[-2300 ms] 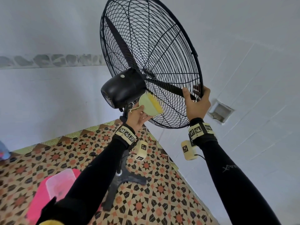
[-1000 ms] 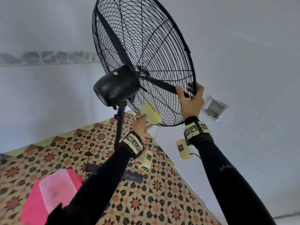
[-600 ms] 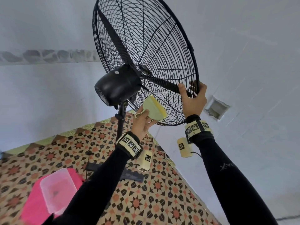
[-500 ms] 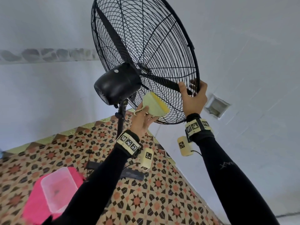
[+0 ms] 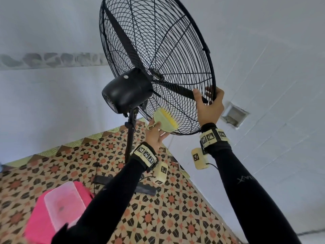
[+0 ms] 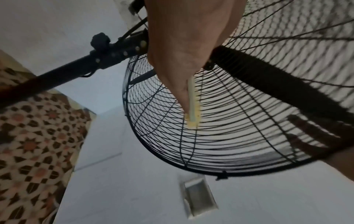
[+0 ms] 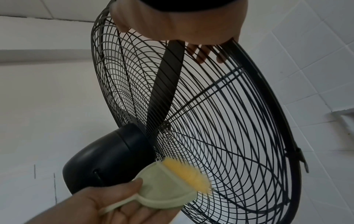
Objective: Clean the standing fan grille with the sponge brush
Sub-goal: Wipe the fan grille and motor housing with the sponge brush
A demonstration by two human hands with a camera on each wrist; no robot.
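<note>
On the far left of the head view a clear tub (image 5: 60, 205) sits on something pink (image 5: 35, 222) on the patterned floor (image 5: 175, 217), well below the work. Next comes the fan's pole (image 5: 130, 136) rising to the black motor housing (image 5: 126, 91).

Just right of the pole, the left hand (image 5: 154, 135) holds the sponge brush (image 5: 165, 121) by its pale green handle, thumb over the top and fingers curled beneath. The yellow bristle edge points up and to the right, touching the lower rear wires of the grille (image 5: 158, 50) just beside the motor. The brush's long edge seems to lie roughly across the ring wires, along a spoke.

Further right, the right hand (image 5: 209, 106) grips the grille's outer rim, thumb on the near side and fingers hooked through the wires, steadying the tilted fan head.

The grille spreads up and to the right from the brush, so most of the uncleaned-looking wire lies above the left hand. That hand is the nearer one to the lower rear section. The next stroke probably needs a sweep outward from the motor towards the rim, while the right hand braces against the push.
</note>
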